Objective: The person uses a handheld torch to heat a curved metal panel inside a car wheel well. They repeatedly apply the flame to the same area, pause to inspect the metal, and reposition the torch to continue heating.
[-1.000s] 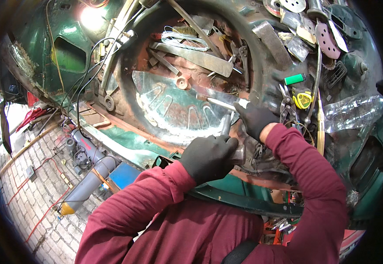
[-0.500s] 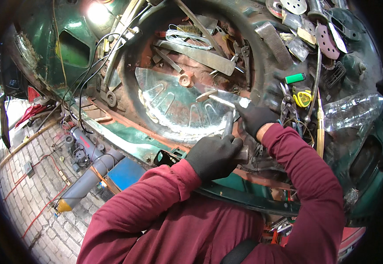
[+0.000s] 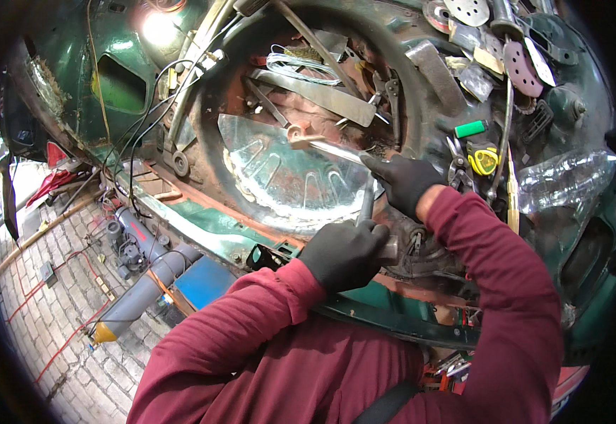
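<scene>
The right hand [image 3: 409, 185] clasps a slim tool [image 3: 339, 150], lengthwise pointing left, slightly far; the left hand [image 3: 342, 256] grips a hammer [image 3: 390, 251], shaft [image 3: 366, 205] far.

Grey hammer [image 3: 367, 203] held slantwise; shiny metal bar [image 3: 339, 150] slanting beyond.

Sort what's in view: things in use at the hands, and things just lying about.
Apparently in use: hammer-like tool in the left hand; long metal tool in the right hand; half-round metal panel near them.

Lying about: yellow tape measure; green cylinder; coiled wire; plastic bottle.
</scene>
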A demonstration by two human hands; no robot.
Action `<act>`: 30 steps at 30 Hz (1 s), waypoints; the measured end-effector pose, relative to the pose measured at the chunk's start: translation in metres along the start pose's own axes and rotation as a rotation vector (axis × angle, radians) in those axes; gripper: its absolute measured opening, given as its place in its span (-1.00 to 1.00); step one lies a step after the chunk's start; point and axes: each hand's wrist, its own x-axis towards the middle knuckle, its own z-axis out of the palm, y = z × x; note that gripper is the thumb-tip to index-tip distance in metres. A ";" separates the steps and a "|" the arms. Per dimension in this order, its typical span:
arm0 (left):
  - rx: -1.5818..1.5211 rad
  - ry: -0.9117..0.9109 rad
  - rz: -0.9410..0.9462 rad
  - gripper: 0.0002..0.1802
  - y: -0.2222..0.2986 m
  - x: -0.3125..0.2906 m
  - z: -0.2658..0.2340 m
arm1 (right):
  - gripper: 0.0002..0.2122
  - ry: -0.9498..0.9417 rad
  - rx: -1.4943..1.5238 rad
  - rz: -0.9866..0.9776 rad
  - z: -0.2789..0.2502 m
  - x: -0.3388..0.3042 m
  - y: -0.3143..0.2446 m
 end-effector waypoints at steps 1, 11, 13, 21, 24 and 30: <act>0.004 0.037 0.046 -0.66 -0.004 0.006 0.001 | -0.49 0.121 0.114 -0.104 -0.002 0.001 0.003; 0.006 -0.111 -0.043 -0.60 -0.001 0.012 -0.004 | -0.47 -0.118 -0.142 0.012 0.003 0.020 0.013; 0.056 -0.061 -0.004 -0.59 -0.002 0.013 -0.003 | -0.39 0.048 0.025 -0.193 0.006 0.020 0.013; 0.020 -0.063 0.027 -0.62 -0.002 0.009 0.001 | -0.58 -0.256 -0.281 -0.056 0.021 0.052 0.013; 0.025 -0.092 -0.016 -0.64 -0.001 0.010 -0.001 | -0.59 -0.191 -0.141 -0.222 -0.003 0.037 0.000; 0.025 -0.015 0.050 -0.66 -0.003 0.003 0.006 | -0.64 -0.204 -0.185 -0.015 0.010 0.048 0.029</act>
